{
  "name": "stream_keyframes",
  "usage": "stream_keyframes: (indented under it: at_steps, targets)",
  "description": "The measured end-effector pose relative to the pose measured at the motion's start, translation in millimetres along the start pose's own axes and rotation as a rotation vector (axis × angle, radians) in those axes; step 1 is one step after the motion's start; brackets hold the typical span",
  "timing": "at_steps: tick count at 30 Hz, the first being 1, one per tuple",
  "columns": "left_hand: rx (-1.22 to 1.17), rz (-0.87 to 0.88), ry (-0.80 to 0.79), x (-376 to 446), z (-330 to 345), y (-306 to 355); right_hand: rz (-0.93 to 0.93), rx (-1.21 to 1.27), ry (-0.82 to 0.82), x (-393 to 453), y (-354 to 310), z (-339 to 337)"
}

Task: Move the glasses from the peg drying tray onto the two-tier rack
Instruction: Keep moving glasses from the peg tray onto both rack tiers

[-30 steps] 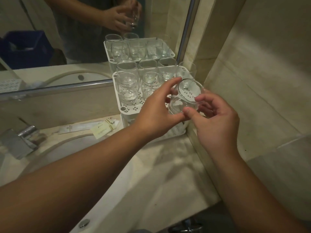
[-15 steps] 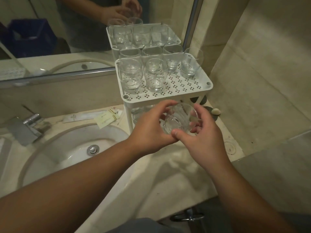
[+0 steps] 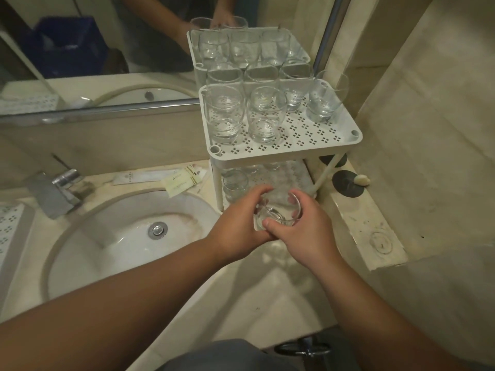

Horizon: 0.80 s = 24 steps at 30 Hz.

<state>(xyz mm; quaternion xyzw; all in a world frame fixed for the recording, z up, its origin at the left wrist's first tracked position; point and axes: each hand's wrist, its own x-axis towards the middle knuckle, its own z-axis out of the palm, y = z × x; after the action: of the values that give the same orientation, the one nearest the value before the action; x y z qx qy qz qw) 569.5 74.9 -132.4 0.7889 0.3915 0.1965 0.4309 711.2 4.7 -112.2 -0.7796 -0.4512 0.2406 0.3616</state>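
Landmark: two-tier rack (image 3: 284,153), white and perforated, standing on the bench (image 3: 267,290) against the mirror (image 3: 93,49).
Held glass (image 3: 278,212): in front of the rack's lower tier, at its open front edge, mouth tilted toward the viewer.
Left hand (image 3: 241,218): grasping the held glass from the left, fingers curled over its far rim.
Right hand (image 3: 308,226): grasping the same glass from the right, thumb across its near wall.
Upper tier: glasses (image 3: 263,116) upright along the back and left; the front right part of the tray is bare up to its raised rim.
Lower tier: one glass (image 3: 235,183) at front left, others further back, partly hidden; room remains at front right between the posts.
Left of rack: sink (image 3: 128,231), tap (image 3: 53,191), paper sachets (image 3: 182,180).
Right of rack: two dark discs (image 3: 347,183) near the wall.
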Motion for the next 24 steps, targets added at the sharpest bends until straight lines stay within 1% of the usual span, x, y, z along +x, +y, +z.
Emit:
stream_keyframes:
  at_steps: [5,8,12,16,20,24]
  targets:
    - [0.088,-0.081,-0.043,3,-1,-13,0.012,-0.015,-0.021,16,10,14]
    - [0.095,-0.19,-0.07,10,-2,-15,0.008,-0.024,-0.007,31,11,24]
    - [0.012,-0.326,-0.078,23,-5,-15,0.006,-0.041,-0.009,55,11,37]
    - [-0.119,-0.442,-0.069,32,-9,-18,0.044,-0.042,-0.017,75,13,52]
    - [-0.196,-0.506,-0.07,34,-10,-22,0.077,-0.017,-0.04,90,19,63]
    - [-0.213,-0.538,-0.069,32,-11,-27,0.153,-0.035,-0.077,107,24,70]
